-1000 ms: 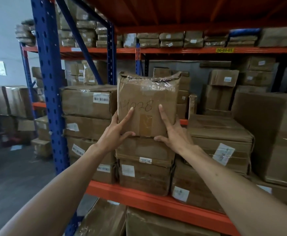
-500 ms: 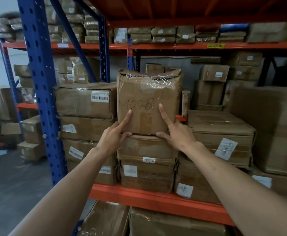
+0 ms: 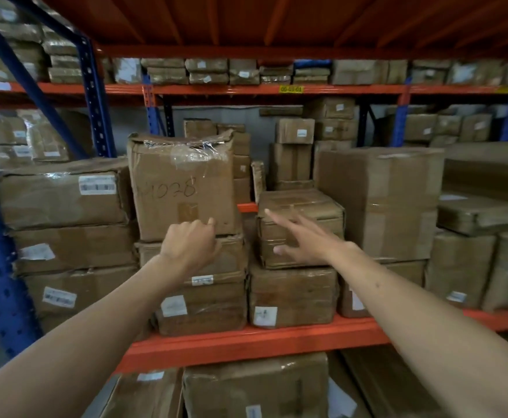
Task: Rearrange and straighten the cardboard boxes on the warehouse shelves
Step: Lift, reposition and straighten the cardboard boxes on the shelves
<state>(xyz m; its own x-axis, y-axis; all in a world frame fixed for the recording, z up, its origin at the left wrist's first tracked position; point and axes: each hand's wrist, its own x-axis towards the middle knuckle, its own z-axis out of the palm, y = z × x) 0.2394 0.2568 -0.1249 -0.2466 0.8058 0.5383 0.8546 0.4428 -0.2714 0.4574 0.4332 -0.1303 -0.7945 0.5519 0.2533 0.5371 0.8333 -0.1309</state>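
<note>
Orange-beamed, blue-posted warehouse racking fills the view, its near shelf (image 3: 246, 342) stacked with taped cardboard boxes and more rows on the far racks. Half a second ago both hands lay flat on the box marked 1028 (image 3: 183, 188); now it stands alone atop the middle stack, the left hand (image 3: 191, 242) curled into an empty fist at its lower edge. The right hand (image 3: 304, 239) has moved right, fingers spread, over the smaller box (image 3: 301, 206) beside it.

The taped cardboard box (image 3: 183, 188) bears handwritten "1028", and a yellow tag (image 3: 290, 89) on the upper shelf beam (image 3: 246, 89) reads roughly "00-03-01"
</note>
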